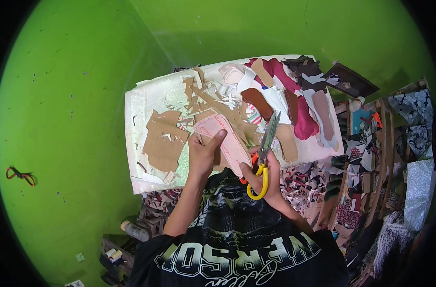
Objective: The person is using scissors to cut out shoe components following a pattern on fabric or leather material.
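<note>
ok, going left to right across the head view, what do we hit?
Red-and-black looped object, irregular brown cardboard sheet, pink sole-shaped piece, metal scissors with yellow and orange handles, lower tan sole-shaped piece, dark brown rectangular tray, blue-grey floral fabric.

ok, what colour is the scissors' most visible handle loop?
Yellow. The handle loop shows best in the head view, the only one.

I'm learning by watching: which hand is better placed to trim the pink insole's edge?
Probably the right hand: it holds the yellow-handled scissors, blades pointing away from the body, while the left hand grips the pink insole by its side.
</note>
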The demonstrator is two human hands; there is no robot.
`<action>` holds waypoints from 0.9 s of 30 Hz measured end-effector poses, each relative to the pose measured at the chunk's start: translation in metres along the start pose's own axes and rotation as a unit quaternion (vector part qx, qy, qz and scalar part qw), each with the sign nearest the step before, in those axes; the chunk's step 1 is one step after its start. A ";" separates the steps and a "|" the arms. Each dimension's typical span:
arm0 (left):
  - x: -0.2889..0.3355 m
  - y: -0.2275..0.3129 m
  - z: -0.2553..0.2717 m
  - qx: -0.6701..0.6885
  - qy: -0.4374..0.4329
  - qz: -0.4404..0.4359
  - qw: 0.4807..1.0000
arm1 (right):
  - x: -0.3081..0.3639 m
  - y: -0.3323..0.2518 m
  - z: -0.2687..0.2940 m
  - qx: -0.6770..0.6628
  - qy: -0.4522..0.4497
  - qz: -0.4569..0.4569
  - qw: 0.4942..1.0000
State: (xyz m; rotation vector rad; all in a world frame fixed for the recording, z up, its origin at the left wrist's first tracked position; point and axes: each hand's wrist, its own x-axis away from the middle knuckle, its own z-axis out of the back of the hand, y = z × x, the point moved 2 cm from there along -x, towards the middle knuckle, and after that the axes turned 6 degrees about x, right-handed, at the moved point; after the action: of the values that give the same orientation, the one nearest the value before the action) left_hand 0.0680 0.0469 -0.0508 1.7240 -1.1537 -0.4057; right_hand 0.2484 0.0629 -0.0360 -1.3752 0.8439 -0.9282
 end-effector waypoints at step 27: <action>0.004 0.029 -0.002 -0.095 -0.009 -0.040 0.995 | 0.008 0.012 0.028 0.115 -0.088 0.046 0.988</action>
State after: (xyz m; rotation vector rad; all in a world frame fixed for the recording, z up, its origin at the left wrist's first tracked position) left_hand 0.0568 0.0425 -0.0240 1.6058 -1.0265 -0.5641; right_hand 0.2778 0.0668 -0.0469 -1.1892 0.6395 -0.7944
